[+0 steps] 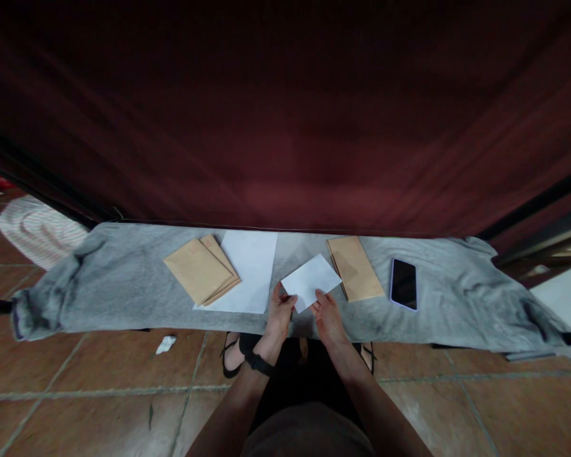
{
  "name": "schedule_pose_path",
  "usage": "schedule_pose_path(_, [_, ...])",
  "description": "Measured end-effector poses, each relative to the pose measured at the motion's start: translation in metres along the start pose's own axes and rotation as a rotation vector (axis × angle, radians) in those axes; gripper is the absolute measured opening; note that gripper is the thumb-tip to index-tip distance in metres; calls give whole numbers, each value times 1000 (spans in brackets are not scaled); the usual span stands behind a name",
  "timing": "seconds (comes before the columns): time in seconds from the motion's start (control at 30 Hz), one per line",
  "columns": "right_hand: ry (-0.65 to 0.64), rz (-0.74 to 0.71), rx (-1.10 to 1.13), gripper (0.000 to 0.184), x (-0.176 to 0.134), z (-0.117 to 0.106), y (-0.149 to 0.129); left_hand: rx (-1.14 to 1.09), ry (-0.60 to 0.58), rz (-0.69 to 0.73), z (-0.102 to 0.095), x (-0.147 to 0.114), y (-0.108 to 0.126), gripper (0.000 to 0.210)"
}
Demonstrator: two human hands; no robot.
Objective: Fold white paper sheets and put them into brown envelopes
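Note:
A folded sheet of white paper is held tilted above the cloth, near the front edge. My left hand pinches its left corner, thumb on top. At its lower right edge my right hand grips it too, thumb on the upper face. To the left, several brown envelopes lie fanned, partly over a stack of white paper. On the right rests another pile of brown envelopes, just beyond the held paper's right corner.
A phone in a light purple case lies right of the envelopes. Grey cloth covers the narrow table. A dark red curtain rises behind it. On the tiled floor lies a crumpled white scrap; striped fabric hangs at left.

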State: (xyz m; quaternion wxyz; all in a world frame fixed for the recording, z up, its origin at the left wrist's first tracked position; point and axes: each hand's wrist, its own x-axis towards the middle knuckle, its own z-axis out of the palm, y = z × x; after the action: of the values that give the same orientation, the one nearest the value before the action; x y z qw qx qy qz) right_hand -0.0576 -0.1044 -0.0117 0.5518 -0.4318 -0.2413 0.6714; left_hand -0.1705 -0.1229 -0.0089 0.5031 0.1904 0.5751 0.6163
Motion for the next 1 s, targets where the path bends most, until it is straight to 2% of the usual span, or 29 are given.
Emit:
schedule_pose_path(0.1, [73,-20,-61,30,1,-22,2,216,-30,100,-11,14,0,85])
schedule_pose_path(0.2, [130,-85,-143,41,4,-46,0,441,-76,155,-20,24,1,87])
schedule_pose_path(0.27, [135,-149,-273,47,5,-59,1,566,-75,202,-23,28,1,86])
schedule_pose_path(0.37, [85,-313,-597,44,5,-72,3,694,-73,276,-22,31,1,82])
schedule_pose_path(0.53, [-52,-665,-1183,43,-8,-70,-1,791,-86,335,-17,38,3,81])
schedule_pose_path(0.63, [-261,-793,-1448,47,-15,-61,-4,815,-92,364,-16,43,3,79])
schedule_pose_path(0.73, [-401,-832,-1625,49,-20,-54,-2,861,-69,455,-16,43,0,71])
schedule_pose_path(0.93, [-393,-843,-1712,52,-21,-53,4,1039,-5,638,-20,19,-7,51])
schedule_pose_path(1.0, [-404,-827,-1702,53,-21,-55,4,1131,-58,714,-20,4,-12,47])
